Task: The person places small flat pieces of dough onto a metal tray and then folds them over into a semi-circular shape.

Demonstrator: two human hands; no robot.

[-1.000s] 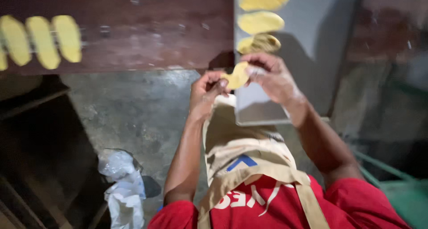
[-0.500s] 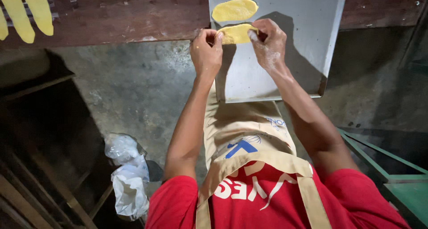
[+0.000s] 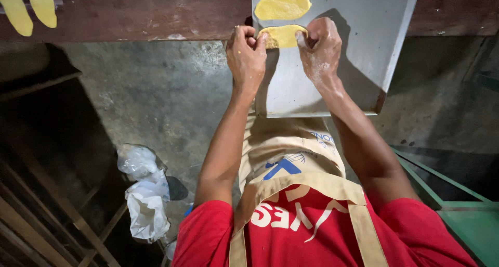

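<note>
Yellow oval dough piece [image 3: 282, 36] flat on metal tray [image 3: 358, 48], nearest of row.

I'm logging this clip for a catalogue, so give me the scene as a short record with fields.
Left hand: left hand pinches the left end of the yellow dough oval
Right hand: right hand, dusted white, pinches the oval's right end
Surface: metal tray under the oval
Also on the tray: second dough oval just beyond it
Elsewhere: yellow pieces on the wooden ledge; white bags on the floor

Smooth matt metal tray [image 3: 358, 48], soft yellow dough piece [image 3: 283, 35], worn wooden table [image 3: 156, 12], rough concrete floor [image 3: 156, 100].
</note>
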